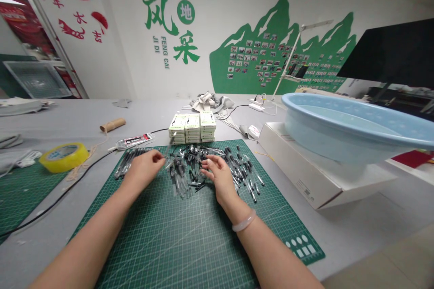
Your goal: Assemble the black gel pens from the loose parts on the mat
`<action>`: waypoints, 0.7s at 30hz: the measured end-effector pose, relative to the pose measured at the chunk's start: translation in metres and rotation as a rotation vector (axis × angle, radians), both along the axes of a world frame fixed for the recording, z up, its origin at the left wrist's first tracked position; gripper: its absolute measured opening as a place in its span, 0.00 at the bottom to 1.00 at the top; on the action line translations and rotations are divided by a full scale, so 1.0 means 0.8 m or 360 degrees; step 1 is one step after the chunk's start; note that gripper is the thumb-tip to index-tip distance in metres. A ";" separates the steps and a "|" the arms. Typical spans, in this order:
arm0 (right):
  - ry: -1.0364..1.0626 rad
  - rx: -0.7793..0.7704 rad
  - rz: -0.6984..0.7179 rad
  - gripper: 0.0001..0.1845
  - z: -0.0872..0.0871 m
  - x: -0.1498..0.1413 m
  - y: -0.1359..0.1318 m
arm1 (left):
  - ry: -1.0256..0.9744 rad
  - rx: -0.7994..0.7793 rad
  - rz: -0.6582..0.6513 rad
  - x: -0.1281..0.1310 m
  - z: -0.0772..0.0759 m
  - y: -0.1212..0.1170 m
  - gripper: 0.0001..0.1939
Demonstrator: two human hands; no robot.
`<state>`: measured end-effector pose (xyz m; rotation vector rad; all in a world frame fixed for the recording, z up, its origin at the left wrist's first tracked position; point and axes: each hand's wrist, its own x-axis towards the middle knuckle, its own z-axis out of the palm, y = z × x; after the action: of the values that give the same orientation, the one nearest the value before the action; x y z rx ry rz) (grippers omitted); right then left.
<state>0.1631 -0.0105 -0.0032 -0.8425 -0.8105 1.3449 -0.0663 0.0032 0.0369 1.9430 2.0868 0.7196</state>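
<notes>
My left hand (144,168) is closed in a pinch on a slim, blurred pen (170,145), which slants up towards the stacked boxes. My right hand (222,178) is over the cutting mat with its fingers apart and curved, close to a heap of small black pen caps (192,158). Between the hands lie several clear pen barrels (179,178). More capped pens (242,169) are scattered to the right of my right hand. A row of pens (127,162) lies at the mat's left edge, partly hidden by my left hand.
Small boxes (192,128) are stacked behind the green cutting mat (176,244). On the right, a blue basin (339,135) rests on a white carton (298,176). Yellow tape (64,158), a black cable (68,192) and a cardboard tube (112,125) lie left.
</notes>
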 end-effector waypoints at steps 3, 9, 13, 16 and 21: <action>-0.0064 -0.0011 -0.0086 0.14 0.000 0.004 0.004 | 0.0443 -0.0086 0.0363 -0.063 -0.001 0.013 0.16; -0.0099 0.0001 -0.0192 0.12 0.000 0.013 0.011 | 0.0577 -0.0283 0.0351 -0.108 -0.027 0.026 0.15; -0.0097 0.0038 -0.0287 0.12 0.003 0.028 0.020 | 0.0591 -0.0305 0.0338 -0.108 -0.032 0.028 0.16; -0.0119 0.0076 -0.0431 0.12 0.005 0.045 0.031 | 0.0602 -0.0335 0.0331 -0.106 -0.029 0.027 0.16; -0.0359 0.0172 -0.0709 0.11 0.000 0.075 0.049 | 0.0575 -0.0448 0.0374 -0.103 -0.025 0.027 0.19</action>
<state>0.2230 0.0291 -0.0033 -1.0299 -0.8028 0.8174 -0.1485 0.0246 0.0172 1.7937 2.4938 0.0962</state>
